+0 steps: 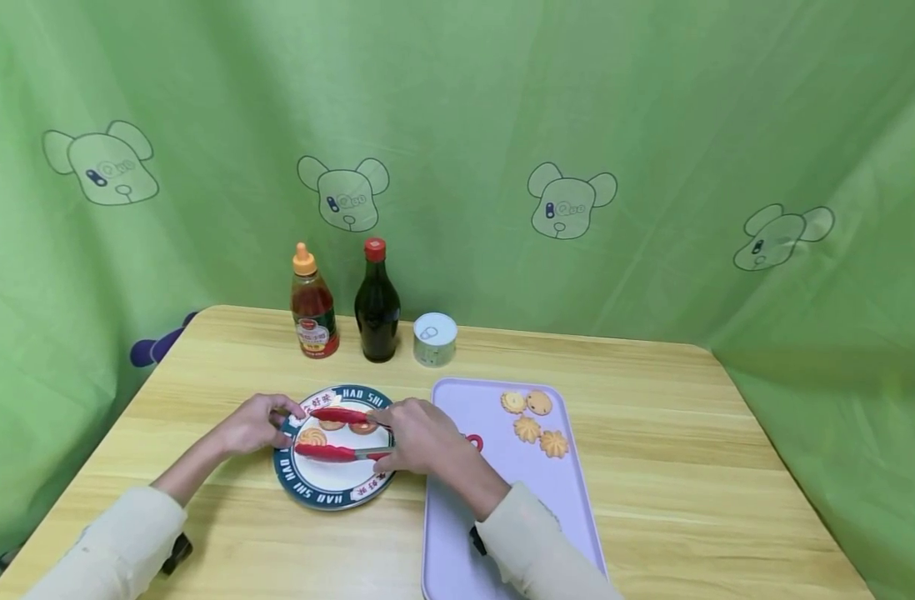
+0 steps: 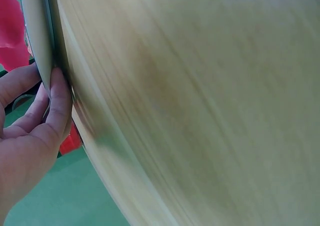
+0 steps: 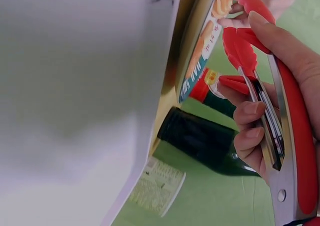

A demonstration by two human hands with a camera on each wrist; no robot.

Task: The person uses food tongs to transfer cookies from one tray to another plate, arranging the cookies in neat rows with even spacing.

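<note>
My right hand (image 1: 422, 433) grips a pair of red-tipped tongs (image 3: 280, 131), thumb on one arm and fingers curled round the other. The tongs' red tips are spread apart over the round plate (image 1: 330, 498), which has a dark green lettered rim. Several cookies lie on the plate, among them a swirled cookie (image 1: 312, 437) between the spread tips. At the plate's left edge, my left hand (image 1: 258, 423) pinches the rim; in the left wrist view its fingers (image 2: 59, 98) reach under the edge with the thumb side above.
A lilac tray (image 1: 495, 500) lies right of the plate, under my right forearm, with several cookies (image 1: 527, 429) near its far right side. Behind stand a sauce bottle (image 1: 313, 317), a dark red-capped bottle (image 1: 377, 308) and a can (image 1: 434, 340). A green curtain (image 1: 457, 100) hangs beyond the table.
</note>
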